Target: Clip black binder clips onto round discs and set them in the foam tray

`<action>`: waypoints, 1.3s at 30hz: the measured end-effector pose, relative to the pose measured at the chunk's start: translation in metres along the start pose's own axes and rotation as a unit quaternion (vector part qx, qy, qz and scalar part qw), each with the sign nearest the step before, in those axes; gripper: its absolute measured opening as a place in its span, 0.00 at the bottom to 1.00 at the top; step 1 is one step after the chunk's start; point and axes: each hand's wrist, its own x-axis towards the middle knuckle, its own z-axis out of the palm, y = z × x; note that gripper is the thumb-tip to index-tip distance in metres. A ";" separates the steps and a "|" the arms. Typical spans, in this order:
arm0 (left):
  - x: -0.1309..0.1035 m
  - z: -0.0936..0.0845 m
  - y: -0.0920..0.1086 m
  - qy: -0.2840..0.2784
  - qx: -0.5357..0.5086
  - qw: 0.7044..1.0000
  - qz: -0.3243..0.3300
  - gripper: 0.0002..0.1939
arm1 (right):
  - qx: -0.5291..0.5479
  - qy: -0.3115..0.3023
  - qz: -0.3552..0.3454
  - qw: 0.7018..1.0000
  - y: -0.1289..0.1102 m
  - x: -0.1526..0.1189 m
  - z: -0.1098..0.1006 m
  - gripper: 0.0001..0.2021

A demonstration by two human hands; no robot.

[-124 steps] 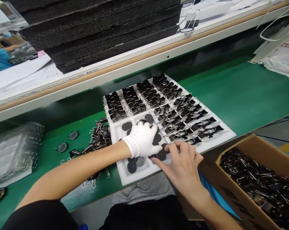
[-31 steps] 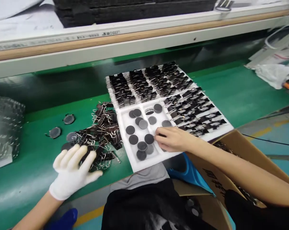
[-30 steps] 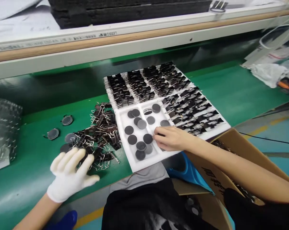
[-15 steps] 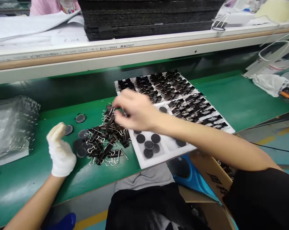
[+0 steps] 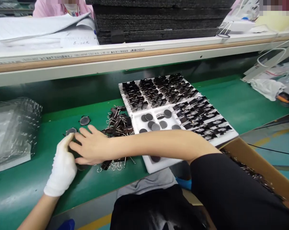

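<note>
My left hand [image 5: 61, 167], in a white glove, rests at the left of the green bench with its fingers pressed together; whatever they hold is hidden. Bare and palm down, my right hand [image 5: 93, 147] reaches across to it, fingers spread and fingertips at the glove. Beyond the hands lie a dark round disc [image 5: 71, 131] and another rimmed disc [image 5: 84, 120]. Part of a dark disc shows under my right hand. My right forearm passes over a heap of black binder clips [image 5: 119, 119] and a white foam tray [image 5: 148, 166] with loose grey discs [image 5: 155, 126] in its compartments.
Rows of binder clips [image 5: 158, 89] fill the tray's other compartments. Clear plastic trays [image 5: 12, 127] are stacked at left. A raised shelf edge [image 5: 110, 57] runs along the back, bearing papers and black foam sheets [image 5: 163, 22]. A cardboard box [image 5: 266, 163] stands below right.
My right hand has moved left from above the clip heap and tray to my gloved left hand, its fingers spreading. The view has shifted slightly.
</note>
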 end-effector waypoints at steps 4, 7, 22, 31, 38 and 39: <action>0.001 0.003 0.019 -0.084 0.106 0.985 0.107 0.32 | 0.005 -0.005 0.020 1.000 0.041 -0.068 -0.059 0.21; 0.004 0.004 0.024 -0.119 0.148 0.974 0.122 0.30 | -0.035 -0.060 0.126 0.990 0.081 -0.141 -0.094 0.14; 0.003 -0.004 0.027 0.064 0.085 0.991 0.079 0.36 | 0.093 -0.181 0.274 0.940 0.167 -0.246 -0.092 0.09; 0.069 0.024 0.224 -0.254 0.135 0.888 0.358 0.13 | -0.033 -0.351 0.174 0.919 0.174 -0.237 -0.089 0.07; 0.109 0.138 0.282 -0.390 0.235 0.870 0.187 0.17 | 0.007 -0.344 0.155 0.926 0.178 -0.242 -0.093 0.10; 0.111 0.144 0.280 -0.398 0.240 0.865 0.191 0.16 | 0.005 -0.343 0.151 0.927 0.179 -0.244 -0.092 0.09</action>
